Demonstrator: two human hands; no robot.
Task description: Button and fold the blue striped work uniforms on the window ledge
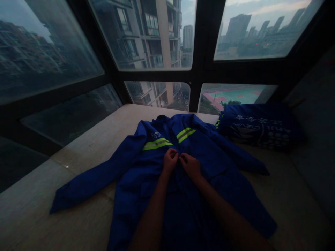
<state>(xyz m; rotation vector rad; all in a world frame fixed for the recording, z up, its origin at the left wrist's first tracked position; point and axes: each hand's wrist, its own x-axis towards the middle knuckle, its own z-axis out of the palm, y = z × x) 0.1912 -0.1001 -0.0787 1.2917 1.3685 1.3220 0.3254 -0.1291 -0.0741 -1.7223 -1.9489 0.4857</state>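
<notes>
A blue work jacket [154,170] with yellow-green and grey reflective stripes lies spread on a pale ledge, its collar toward the windows and its sleeves out to both sides. At the middle of its front, just below the stripes, my left hand [171,159] pinches the edge of the front opening. Close beside it, my right hand [190,164] has its fingertips pinched on the same opening, nearly touching the left. Whatever fastener may be between the fingertips is too small and dark to make out. Below the hands, my forearms cover part of the jacket.
Folded blue clothing [251,125] with white lettering lies at the right rear of the stone ledge [86,146]. Dark window frames [204,66] enclose the ledge at the back and left. A wall [314,104] borders it on the right.
</notes>
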